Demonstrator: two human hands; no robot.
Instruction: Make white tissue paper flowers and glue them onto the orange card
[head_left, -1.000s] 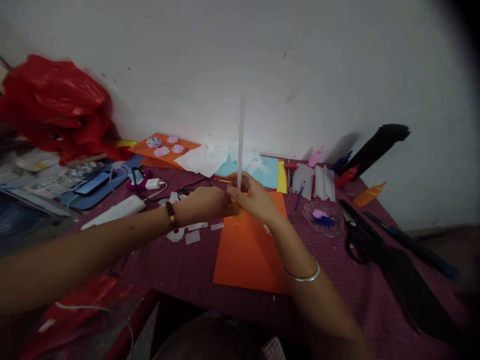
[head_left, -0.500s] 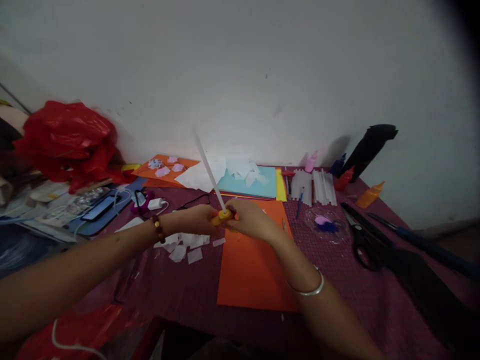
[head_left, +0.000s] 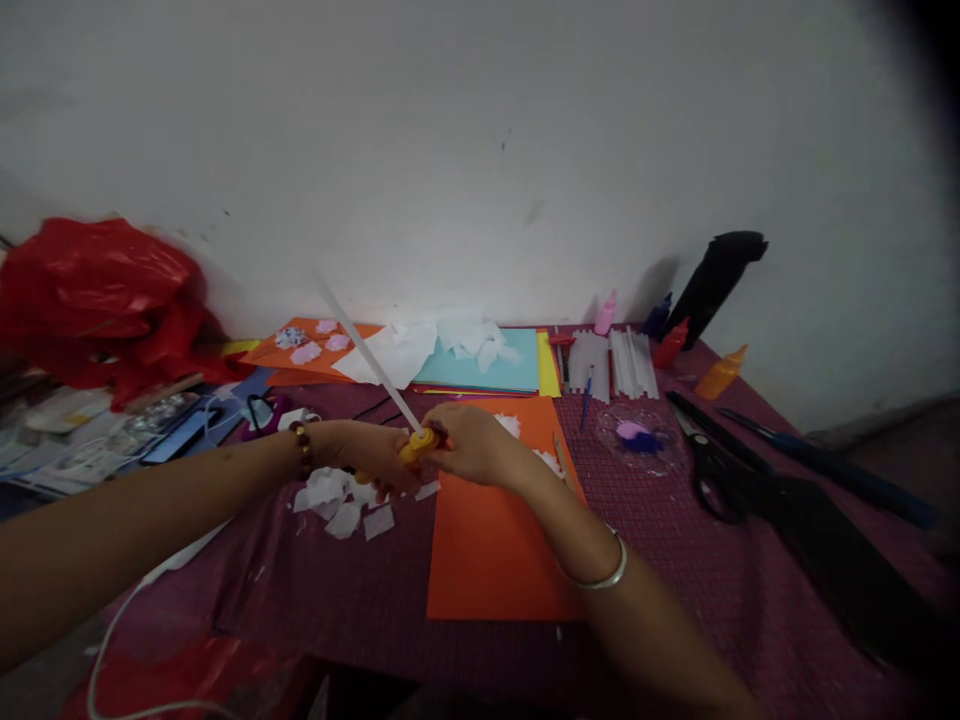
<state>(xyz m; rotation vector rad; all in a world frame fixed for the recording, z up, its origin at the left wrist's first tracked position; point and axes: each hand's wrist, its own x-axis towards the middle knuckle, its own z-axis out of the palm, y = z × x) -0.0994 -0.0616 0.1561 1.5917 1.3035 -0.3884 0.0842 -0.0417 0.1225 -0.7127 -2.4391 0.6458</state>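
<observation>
A yellow hot glue gun (head_left: 417,446) is held over the left edge of an orange sheet (head_left: 495,560). A long whitish glue stick (head_left: 375,365) juts up and to the left from it. Wrapped around the gun's handle is my left hand (head_left: 371,455), with a beaded bracelet at the wrist. My right hand (head_left: 472,440) is closed at the gun's other side, its fingertips partly hidden. White tissue-like pieces (head_left: 507,425) and a pencil (head_left: 561,455) lie on the orange sheet behind my right wrist. Cut white paper scraps (head_left: 345,505) are below my left hand.
At the right are scissors (head_left: 709,470), paint bottles (head_left: 721,372), glue sticks (head_left: 634,362) and a palette (head_left: 652,440) with pink and blue paint. Coloured sheets (head_left: 487,372) lie along the wall. A red plastic bag (head_left: 97,300), a phone (head_left: 180,435) and cables are at the left.
Both hands have moved slightly left and down with the glue gun, and the glue stick leans further left. White tissue pieces on the orange sheet now show more. The view has shifted slightly.
</observation>
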